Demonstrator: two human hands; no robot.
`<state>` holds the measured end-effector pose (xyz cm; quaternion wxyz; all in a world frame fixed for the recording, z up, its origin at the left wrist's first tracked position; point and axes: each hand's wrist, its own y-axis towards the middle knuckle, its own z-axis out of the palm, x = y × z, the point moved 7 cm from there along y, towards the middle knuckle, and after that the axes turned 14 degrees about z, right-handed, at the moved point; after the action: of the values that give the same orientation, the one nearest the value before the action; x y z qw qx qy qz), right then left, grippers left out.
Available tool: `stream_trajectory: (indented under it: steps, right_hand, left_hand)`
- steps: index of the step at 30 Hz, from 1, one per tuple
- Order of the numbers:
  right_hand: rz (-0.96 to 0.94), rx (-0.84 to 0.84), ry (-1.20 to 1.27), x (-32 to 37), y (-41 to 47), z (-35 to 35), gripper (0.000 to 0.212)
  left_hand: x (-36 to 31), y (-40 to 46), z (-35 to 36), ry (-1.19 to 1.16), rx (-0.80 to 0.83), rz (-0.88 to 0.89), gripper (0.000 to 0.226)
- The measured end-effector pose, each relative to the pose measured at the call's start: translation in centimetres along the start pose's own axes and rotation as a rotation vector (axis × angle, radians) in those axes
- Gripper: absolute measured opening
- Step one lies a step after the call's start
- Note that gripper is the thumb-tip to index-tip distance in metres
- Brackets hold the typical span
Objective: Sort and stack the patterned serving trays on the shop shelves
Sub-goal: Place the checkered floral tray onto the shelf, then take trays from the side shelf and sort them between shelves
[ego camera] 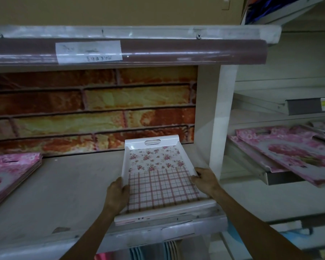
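Head view, shop shelving. White serving tray (158,177), floral print on far half and red-check grid on near half, lies on the wooden shelf (64,194) at its right end, near edge reaching the shelf's front edge, far edge w/ slot handle (152,142) pointing toward the brick-pattern back panel (92,109). It seems to sit on another tray or trays, since a pale edge shows beneath its near rim; count cannot be told. Left hand (117,194) grips the tray's left rim, thumb curled over onto the check pattern, other fingers hidden outside the wall. Right hand (204,178) clasps the right rim, fingers bent over the wall. At the shelf's left edge: stack of pink floral trays (9,171). On the neighbouring rack to the right: more pink floral trays (289,152), overhanging its metal shelf (274,176). Above: shelf rail w/ taped paper label (88,51), writing illegible.
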<state>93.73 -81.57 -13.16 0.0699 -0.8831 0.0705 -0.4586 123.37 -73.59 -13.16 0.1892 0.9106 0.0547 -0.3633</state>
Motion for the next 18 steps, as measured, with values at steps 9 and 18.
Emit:
stream_trajectory:
  steps: [9, 18]
  right_hand:
    - [-0.005, -0.066, 0.148, -0.2, -0.8, -3.7, 0.029]
    - [-0.149, -0.206, 0.563, -1.6, -6.5, -14.3, 0.011]
  left_hand:
    - [0.4, 1.0, -0.8, 0.170, 0.031, 0.039, 0.033]
    - [-10.9, 1.1, -1.0, -0.310, -0.190, 0.316, 0.018]
